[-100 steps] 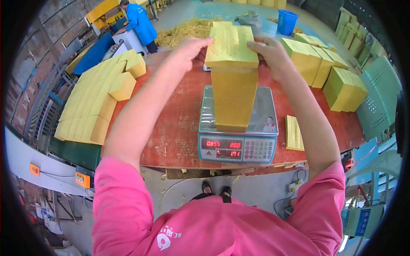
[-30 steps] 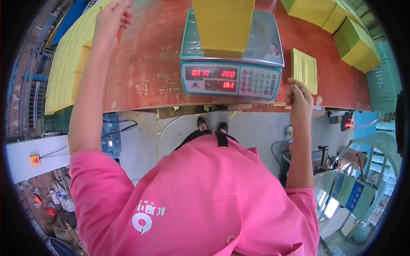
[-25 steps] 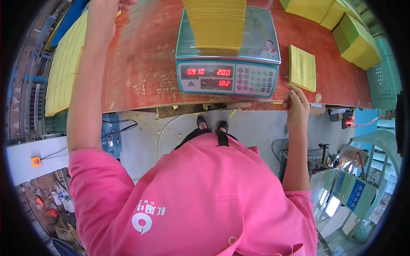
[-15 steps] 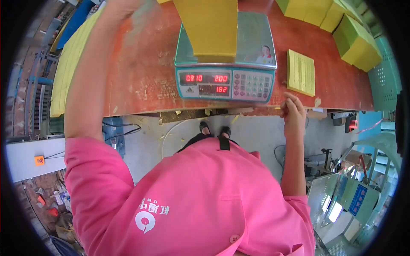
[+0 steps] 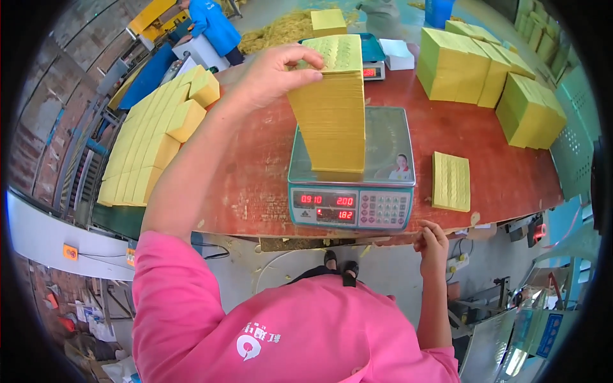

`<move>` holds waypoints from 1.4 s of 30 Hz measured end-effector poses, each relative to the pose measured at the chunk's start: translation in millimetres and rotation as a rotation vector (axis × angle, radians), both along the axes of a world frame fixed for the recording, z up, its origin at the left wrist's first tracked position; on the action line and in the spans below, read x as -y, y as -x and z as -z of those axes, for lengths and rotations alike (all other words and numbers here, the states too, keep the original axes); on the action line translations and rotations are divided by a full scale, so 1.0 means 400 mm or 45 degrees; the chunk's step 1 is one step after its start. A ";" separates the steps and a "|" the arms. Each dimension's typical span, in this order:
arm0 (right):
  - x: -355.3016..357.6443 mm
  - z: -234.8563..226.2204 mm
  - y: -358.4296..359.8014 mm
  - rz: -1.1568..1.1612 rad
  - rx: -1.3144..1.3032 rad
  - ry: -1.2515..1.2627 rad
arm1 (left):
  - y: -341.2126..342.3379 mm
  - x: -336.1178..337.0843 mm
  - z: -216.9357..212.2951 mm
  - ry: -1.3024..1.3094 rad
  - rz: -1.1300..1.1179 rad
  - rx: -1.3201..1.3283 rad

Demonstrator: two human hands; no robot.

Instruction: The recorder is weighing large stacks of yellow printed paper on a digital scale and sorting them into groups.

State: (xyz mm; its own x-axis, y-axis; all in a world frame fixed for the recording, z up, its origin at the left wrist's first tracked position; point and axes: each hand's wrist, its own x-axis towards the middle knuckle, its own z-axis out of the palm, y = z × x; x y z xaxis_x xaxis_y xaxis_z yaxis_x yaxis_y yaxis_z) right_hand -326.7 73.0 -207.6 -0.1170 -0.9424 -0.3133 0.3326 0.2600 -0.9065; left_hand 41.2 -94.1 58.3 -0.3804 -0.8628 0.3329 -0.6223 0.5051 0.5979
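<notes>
A tall stack of yellow paper sheets point(image 5: 331, 121) stands on the platform of a digital scale point(image 5: 389, 143) with a lit red display. My left hand point(image 5: 274, 71) is at the stack's top left corner, thumb against its upper edge and fingers bent over the embossed top sheets. How many sheets it grips cannot be made out. My right hand point(image 5: 434, 245) hangs at the table's front edge with its fingers curled, and nothing shows in them. Just beyond it lies a thin pad of yellow sheets point(image 5: 451, 182), apart from the scale.
Yellow paper blocks point(image 5: 440, 67) stand at the right of the red table point(image 5: 249, 185); long rows of them point(image 5: 143, 147) lie at the left. A second, smaller scale point(image 5: 373, 70) sits behind. A person in blue point(image 5: 214, 25) is at the far left, near a heap of yellow scraps point(image 5: 278, 35).
The view has tilted up, bringing the stack's top and the far side of the room into sight. My left hand now shows at the stack's top corner; my right hand remains near the table edge.
</notes>
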 end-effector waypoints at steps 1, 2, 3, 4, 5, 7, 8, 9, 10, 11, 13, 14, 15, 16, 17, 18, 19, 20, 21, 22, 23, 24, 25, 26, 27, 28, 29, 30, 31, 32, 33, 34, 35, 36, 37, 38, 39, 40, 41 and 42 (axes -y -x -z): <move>0.001 -0.002 -0.006 -0.011 0.001 0.010 | -0.005 0.002 0.000 -0.002 0.005 -0.002; 0.002 -0.005 -0.012 -0.021 0.002 0.021 | -0.010 0.005 -0.001 -0.050 0.018 -0.066; 0.004 -0.007 -0.019 -0.016 -0.002 0.021 | -0.014 0.008 -0.003 -0.097 0.031 -0.130; 0.007 -0.010 -0.023 -0.007 -0.008 -0.001 | -0.015 0.010 -0.001 -0.096 0.037 -0.138; 0.012 -0.015 -0.026 0.003 -0.015 -0.021 | -0.015 0.010 0.000 -0.048 0.044 -0.117; 0.019 -0.031 -0.032 -0.011 -0.021 0.023 | -0.017 0.010 0.005 0.005 0.055 -0.102; 0.024 -0.042 -0.036 -0.031 -0.019 0.064 | -0.017 0.011 0.010 0.095 0.026 -0.052; 0.034 -0.056 -0.040 -0.026 -0.025 0.072 | -0.015 0.011 0.012 0.188 -0.004 -0.002; 0.041 -0.071 -0.045 -0.036 -0.056 0.115 | -0.010 0.003 0.013 0.188 0.000 -0.007; 0.051 -0.089 -0.051 -0.045 -0.086 0.160 | -0.004 -0.006 0.009 0.298 -0.007 0.017; 0.066 -0.145 -0.071 -0.070 -0.113 0.219 | 0.007 -0.031 -0.004 0.413 -0.006 0.037; 0.067 -0.174 -0.084 -0.092 -0.134 0.264 | 0.015 -0.044 -0.006 0.642 0.036 0.049; 0.070 -0.205 -0.101 -0.074 -0.138 0.260 | 0.024 -0.062 -0.009 0.873 0.077 0.057; 0.067 -0.242 -0.121 -0.120 -0.045 0.308 | 0.035 -0.108 -0.017 0.871 0.085 0.050; 0.065 -0.274 -0.140 -0.151 0.044 0.346 | 0.053 -0.153 -0.014 1.002 0.153 0.170; 0.060 -0.314 -0.167 -0.133 0.036 0.341 | 0.066 -0.204 -0.002 1.139 0.214 0.294; 0.060 -0.357 -0.203 -0.224 0.196 0.365 | 0.067 -0.251 0.029 1.091 0.326 0.352; 0.061 -0.376 -0.225 -0.315 0.356 0.391 | 0.069 -0.291 0.067 1.044 0.438 0.407; 0.059 -0.380 -0.230 -0.308 0.343 0.394 | 0.081 -0.332 0.095 1.087 0.481 0.409; 0.062 -0.373 -0.232 -0.360 0.374 0.389 | 0.086 -0.352 0.142 1.092 0.532 0.427; 0.064 -0.378 -0.246 -0.426 0.407 0.374 | 0.083 -0.363 0.180 1.086 0.519 0.420; 0.048 -0.415 -0.265 -0.416 0.292 0.333 | 0.076 -0.372 0.213 1.035 0.554 0.348; 0.042 -0.405 -0.267 -0.413 0.283 0.309 | 0.076 -0.379 0.234 0.980 0.604 0.266; 0.036 -0.389 -0.269 -0.457 -0.012 0.392 | 0.050 -0.389 0.244 0.810 0.565 0.216; 0.030 -0.368 -0.272 -0.508 -0.304 0.464 | 0.039 -0.396 0.265 0.773 0.560 0.196; 0.021 -0.332 -0.297 -0.425 -0.284 0.547 | 0.029 -0.403 0.301 0.476 0.256 -0.234; 0.010 -0.324 -0.327 -0.430 -0.278 0.496 | 0.011 -0.418 0.337 0.156 -0.070 -0.638; 0.010 -0.321 -0.360 -0.564 -0.445 0.617 | -0.019 -0.426 0.371 -0.149 -0.112 -0.929; 0.002 -0.312 -0.395 -0.686 -0.615 0.721 | -0.056 -0.437 0.411 -0.479 -0.150 -1.217; 0.003 -0.295 -0.439 -0.758 -0.630 0.686 | -0.104 -0.458 0.453 -0.718 -0.121 -1.361; 0.017 -0.273 -0.476 -0.830 -0.623 0.655 | -0.144 -0.472 0.484 -0.955 -0.110 -1.489; 0.025 -0.245 -0.522 -0.845 -0.588 0.627 | -0.177 -0.494 0.521 -1.007 -0.121 -1.490; 0.036 -0.216 -0.557 -0.858 -0.559 0.617 | -0.204 -0.501 0.554 -0.966 -0.352 -1.480; 0.030 -0.187 -0.576 -0.852 -0.562 0.588 | -0.232 -0.506 0.586 -0.918 -0.578 -1.458; 0.028 -0.156 -0.595 -0.868 -0.496 0.573 | -0.269 -0.506 0.615 -0.934 -0.584 -1.458; 0.022 -0.132 -0.607 -0.888 -0.428 0.565 | -0.310 -0.508 0.639 -0.888 -0.702 -1.399; 0.019 -0.112 -0.607 -0.890 -0.429 0.556 | -0.347 -0.506 0.664 -0.841 -0.812 -1.337; 0.014 -0.091 -0.605 -0.951 -0.479 0.562 | -0.387 -0.511 0.693 -0.840 -0.830 -1.339; 0.006 -0.076 -0.601 -1.010 -0.531 0.568 | -0.418 -0.514 0.718 -0.856 -0.935 -1.325; -0.001 -0.061 -0.599 -1.019 -0.529 0.565 | -0.441 -0.516 0.741 -0.870 -1.037 -1.310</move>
